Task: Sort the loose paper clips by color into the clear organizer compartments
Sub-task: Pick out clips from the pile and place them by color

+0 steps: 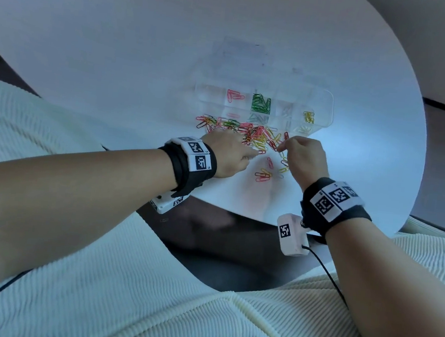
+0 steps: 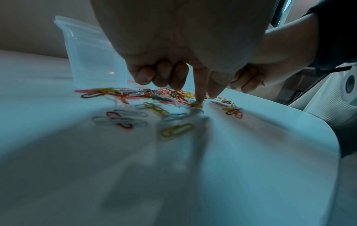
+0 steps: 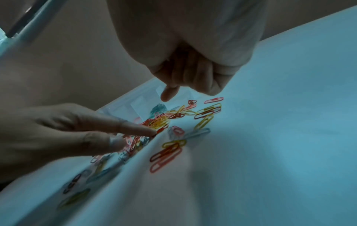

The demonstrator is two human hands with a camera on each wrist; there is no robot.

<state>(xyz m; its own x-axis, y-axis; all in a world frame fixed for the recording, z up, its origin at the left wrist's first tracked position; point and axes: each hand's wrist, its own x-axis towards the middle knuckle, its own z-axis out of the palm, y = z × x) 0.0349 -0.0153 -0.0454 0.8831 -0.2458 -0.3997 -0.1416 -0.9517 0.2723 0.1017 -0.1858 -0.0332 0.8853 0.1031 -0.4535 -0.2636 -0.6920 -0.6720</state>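
Observation:
A heap of loose paper clips (image 1: 246,132) in red, pink, yellow, green and pale colours lies on the white table, just in front of the clear organizer (image 1: 328,97). Its compartments hold pink clips (image 1: 233,96), green clips (image 1: 261,103) and yellow clips (image 1: 308,117). My left hand (image 1: 231,153) reaches over the heap. Its straight index fingertip (image 2: 199,97) presses on a clip at the heap's near edge, and the other fingers are curled. My right hand (image 1: 301,157) hovers right of the heap with fingers curled, index finger (image 3: 170,93) pointing down. Nothing shows in its grip.
A few stray clips (image 1: 263,175) lie nearer to me between the hands, and more (image 2: 176,130) lie under my left wrist. The organizer's clear lid (image 1: 242,59) stands open behind it. The table's rounded front edge (image 1: 238,213) is close below my wrists.

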